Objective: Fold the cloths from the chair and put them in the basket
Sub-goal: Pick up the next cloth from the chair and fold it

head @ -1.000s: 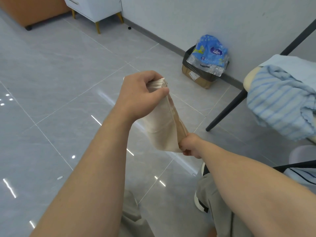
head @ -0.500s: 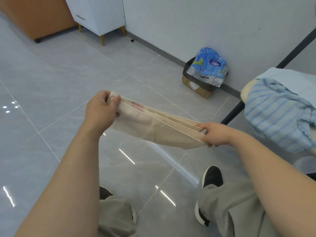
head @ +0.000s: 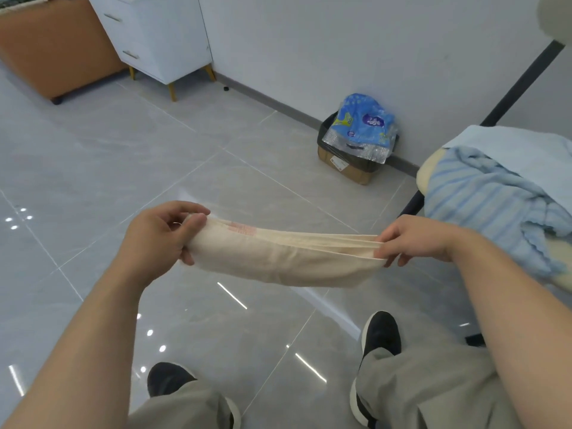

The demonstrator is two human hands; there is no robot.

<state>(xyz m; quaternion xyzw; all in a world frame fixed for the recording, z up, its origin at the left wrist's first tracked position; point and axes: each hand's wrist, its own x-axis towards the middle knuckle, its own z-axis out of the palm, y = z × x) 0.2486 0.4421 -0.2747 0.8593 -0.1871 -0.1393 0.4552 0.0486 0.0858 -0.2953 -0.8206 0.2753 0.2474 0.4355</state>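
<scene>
Both forearms reach in from the bottom corners of the frame toward its middle. The left hand [head: 161, 239] sits left of centre, its thumb and curled fingers pinching one end of a folded cream cloth [head: 278, 258]. The right hand [head: 414, 239], right of centre, pinches the other end between thumb and fingertips, where the stacked edges of several layers show. The cloth hangs stretched between the two hands in mid-air above the floor, sagging slightly along its lower edge, with a faint reddish print near the left end.

At the right edge of the frame a chair [head: 507, 88] with a dark frame carries a blue striped cloth [head: 483, 209] draped over its seat and a plain pale blue cloth [head: 526, 150] behind it.

Below lies a glossy grey tiled floor [head: 93, 168] with light reflections. Against the pale wall in the upper middle stands a cardboard box [head: 346, 165] lined with a dark bag and holding a blue plastic package [head: 362, 125]. In the upper left are a white drawer cabinet [head: 161, 35] on gold legs and an orange-brown piece of furniture [head: 52, 48]. The person's black shoes and grey trousers fill the bottom of the frame.
</scene>
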